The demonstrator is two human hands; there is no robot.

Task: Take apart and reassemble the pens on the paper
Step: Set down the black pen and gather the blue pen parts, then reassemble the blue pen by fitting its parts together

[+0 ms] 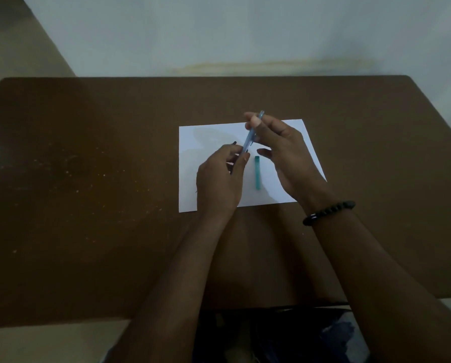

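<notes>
No readable writing or brand is showing anywhere; the picture is dim and soft. Both forearms are reaching forward over the brown wooden worktop (88, 166), meeting above the white sheet of paper (208, 132). The left hand (219, 176) is curling its fingers around the lower end of a slim light-blue translucent pen barrel (250, 134), with a dark tip poking out just beside its fingertips. The right hand (284, 153) is pinching the barrel's upper end between thumb and fingertips, remaining fingers loosely bent. The barrel is tilting up and away, held clear of the paper. A short teal plastic pen cap (257, 172) is lying on the paper between the hands. A black beaded bracelet (329, 212) is sitting on the right wrist.
</notes>
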